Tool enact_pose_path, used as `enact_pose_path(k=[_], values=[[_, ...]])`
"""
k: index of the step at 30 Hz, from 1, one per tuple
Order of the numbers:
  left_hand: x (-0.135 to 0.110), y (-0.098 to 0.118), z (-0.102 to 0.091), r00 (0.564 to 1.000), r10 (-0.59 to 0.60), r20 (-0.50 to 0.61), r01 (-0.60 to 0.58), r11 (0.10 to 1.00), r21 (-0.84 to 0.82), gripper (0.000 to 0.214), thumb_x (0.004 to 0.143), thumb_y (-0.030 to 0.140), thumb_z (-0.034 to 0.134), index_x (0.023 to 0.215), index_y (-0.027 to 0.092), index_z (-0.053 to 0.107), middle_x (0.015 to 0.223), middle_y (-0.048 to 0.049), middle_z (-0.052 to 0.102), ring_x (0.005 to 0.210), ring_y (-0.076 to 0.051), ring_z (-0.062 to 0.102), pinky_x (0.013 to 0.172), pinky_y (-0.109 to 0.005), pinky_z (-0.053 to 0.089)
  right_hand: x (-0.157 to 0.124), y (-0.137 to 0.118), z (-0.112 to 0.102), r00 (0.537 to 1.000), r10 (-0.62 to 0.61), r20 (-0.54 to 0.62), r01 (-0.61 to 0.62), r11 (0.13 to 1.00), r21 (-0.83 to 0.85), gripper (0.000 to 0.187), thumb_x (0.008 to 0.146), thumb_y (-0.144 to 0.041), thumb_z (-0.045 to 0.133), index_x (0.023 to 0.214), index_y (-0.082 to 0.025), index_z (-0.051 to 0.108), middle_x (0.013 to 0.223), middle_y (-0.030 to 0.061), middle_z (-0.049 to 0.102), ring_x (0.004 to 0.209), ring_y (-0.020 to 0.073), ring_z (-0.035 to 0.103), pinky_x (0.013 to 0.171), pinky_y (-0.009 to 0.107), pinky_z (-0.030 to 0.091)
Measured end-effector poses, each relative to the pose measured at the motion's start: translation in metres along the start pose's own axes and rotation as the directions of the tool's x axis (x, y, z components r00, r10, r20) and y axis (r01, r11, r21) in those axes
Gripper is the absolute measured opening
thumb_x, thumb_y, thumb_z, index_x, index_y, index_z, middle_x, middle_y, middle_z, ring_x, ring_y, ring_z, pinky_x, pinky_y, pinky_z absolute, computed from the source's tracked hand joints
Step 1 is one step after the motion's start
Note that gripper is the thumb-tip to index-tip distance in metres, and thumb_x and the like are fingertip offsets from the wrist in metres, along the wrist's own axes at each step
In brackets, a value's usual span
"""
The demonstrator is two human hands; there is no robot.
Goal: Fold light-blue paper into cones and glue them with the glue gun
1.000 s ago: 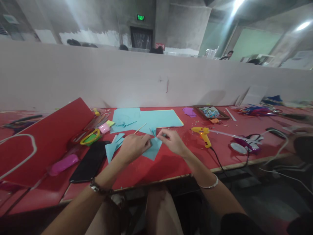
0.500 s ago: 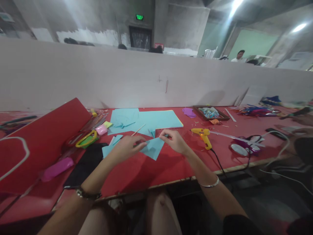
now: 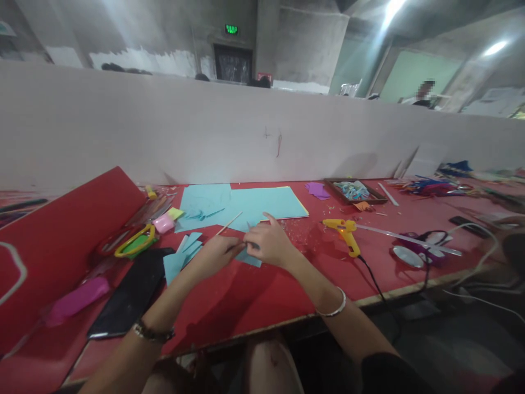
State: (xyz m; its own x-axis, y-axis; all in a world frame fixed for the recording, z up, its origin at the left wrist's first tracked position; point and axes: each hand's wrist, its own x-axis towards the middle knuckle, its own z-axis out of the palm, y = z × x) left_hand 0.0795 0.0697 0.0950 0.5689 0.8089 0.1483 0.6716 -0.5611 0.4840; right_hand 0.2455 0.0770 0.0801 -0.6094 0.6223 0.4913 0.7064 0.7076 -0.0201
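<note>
My left hand (image 3: 217,254) is closed, its fingertips pinched at the left edge of a small light-blue paper piece (image 3: 251,259). Meeting those fingertips, my right hand (image 3: 268,242) pinches the same paper, most of which it hides. A thin pale stick (image 3: 230,222) shows just above my left hand; whether it is held or lies on the table I cannot tell. Cut blue paper pieces (image 3: 174,266) lie left of my left wrist. Beyond both hands are large light-blue sheets (image 3: 270,202).
A yellow hot glue gun (image 3: 345,234) with a clear glue stick lies at right on the red table (image 3: 262,303). Behind it is a tray (image 3: 383,200) of scraps. At left are a black phone-like slab (image 3: 131,295), yellow-handled scissors (image 3: 135,243) and a red board (image 3: 69,235).
My right hand has moved left to meet the left hand, covering much of the blue paper. The view has shifted slightly, and a person in the background has moved right.
</note>
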Motion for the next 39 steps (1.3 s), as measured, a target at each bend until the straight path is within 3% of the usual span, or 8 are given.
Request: enact_pose_path(k=[4,11,16,20,25,33,37,39], values=[[0.003,-0.009,-0.003,0.999,-0.04,0.027,0.04,0.999,0.008,0.034,0.084,0.033,0.034,0.055,0.018,0.044,0.044,0.0046,0.041,0.046,-0.01,0.038,0.048,-0.021,0.025,0.006,0.017,0.011,0.999,0.001,0.032,-0.003,0.998,0.064,0.015,0.07,-0.014,0.045,0.062,-0.019,0.057,0.06,-0.0016,0.059,0.057,0.011,0.046,0.075,0.027,0.032],[0.003,-0.04,-0.013,0.989,-0.135,0.056,0.135,0.991,0.002,0.038,0.084,0.042,0.035,0.057,0.018,0.047,0.043,0.0039,0.043,0.045,-0.011,0.042,0.049,-0.02,0.027,-0.001,0.06,0.015,0.964,0.265,-0.022,-0.255,0.944,0.21,0.014,0.068,-0.014,0.045,0.057,-0.019,0.053,0.056,-0.0022,0.053,0.052,0.0103,0.04,0.054,0.023,0.024],[0.004,-0.052,-0.013,0.98,-0.174,0.094,0.178,0.983,-0.044,0.038,0.081,0.044,0.039,0.054,0.018,0.046,0.042,0.0039,0.043,0.044,-0.011,0.04,0.047,-0.02,0.027,-0.006,0.065,0.017,0.93,0.341,-0.139,-0.283,0.903,0.325,0.019,0.08,-0.018,0.038,0.071,-0.018,0.054,0.068,0.0018,0.055,0.064,0.0129,0.046,0.06,0.023,0.033],[0.015,-0.053,-0.004,0.993,-0.064,0.103,0.081,0.981,-0.174,0.04,0.081,0.043,0.04,0.05,0.017,0.044,0.043,0.0042,0.04,0.044,-0.01,0.037,0.046,-0.02,0.026,-0.003,0.052,0.03,0.988,0.145,-0.044,-0.106,0.867,0.487,0.016,0.083,-0.031,0.047,0.079,-0.019,0.058,0.08,0.0029,0.061,0.077,0.0142,0.052,0.081,0.028,0.035],[0.019,-0.064,0.0,1.0,-0.013,0.018,0.018,0.961,-0.277,0.043,0.082,0.042,0.039,0.049,0.017,0.046,0.047,0.0026,0.047,0.05,-0.011,0.043,0.053,-0.021,0.032,-0.004,0.051,0.04,0.986,0.166,0.031,-0.158,0.842,0.515,0.027,0.084,-0.034,0.048,0.063,-0.018,0.055,0.06,-0.0026,0.056,0.062,0.011,0.049,0.089,0.033,0.03],[0.011,-0.08,-0.002,0.93,-0.235,-0.281,0.082,0.88,-0.467,0.045,0.081,0.044,0.042,0.046,0.017,0.053,0.042,0.0026,0.044,0.047,-0.01,0.04,0.052,-0.023,0.033,-0.007,0.05,0.036,0.913,0.385,0.137,-0.329,0.495,0.804,0.029,0.077,-0.039,0.052,0.058,-0.018,0.05,0.056,-0.0044,0.042,0.056,0.0092,0.039,0.056,0.022,0.031],[0.014,-0.087,0.014,0.918,-0.26,-0.299,-0.019,0.724,-0.689,0.04,0.081,0.047,0.04,0.092,0.017,0.064,0.057,0.0001,0.057,0.054,-0.012,0.049,0.06,-0.025,0.042,-0.007,0.045,0.046,0.815,0.523,0.251,-0.379,0.152,0.913,0.031,0.073,-0.047,0.054,0.06,-0.019,0.052,0.056,-0.0043,0.044,0.055,0.0098,0.041,0.057,0.023,0.035],[0.016,-0.086,0.025,0.952,-0.214,-0.218,-0.056,0.578,-0.814,0.047,0.076,0.047,0.051,0.114,0.02,0.056,0.075,-0.0022,0.064,0.066,-0.014,0.056,0.072,-0.028,0.044,-0.007,0.041,0.054,0.798,0.533,0.283,-0.388,0.094,0.917,0.031,0.07,-0.05,0.055,0.067,-0.019,0.056,0.06,-0.0032,0.05,0.058,0.0105,0.045,0.06,0.024,0.037]])
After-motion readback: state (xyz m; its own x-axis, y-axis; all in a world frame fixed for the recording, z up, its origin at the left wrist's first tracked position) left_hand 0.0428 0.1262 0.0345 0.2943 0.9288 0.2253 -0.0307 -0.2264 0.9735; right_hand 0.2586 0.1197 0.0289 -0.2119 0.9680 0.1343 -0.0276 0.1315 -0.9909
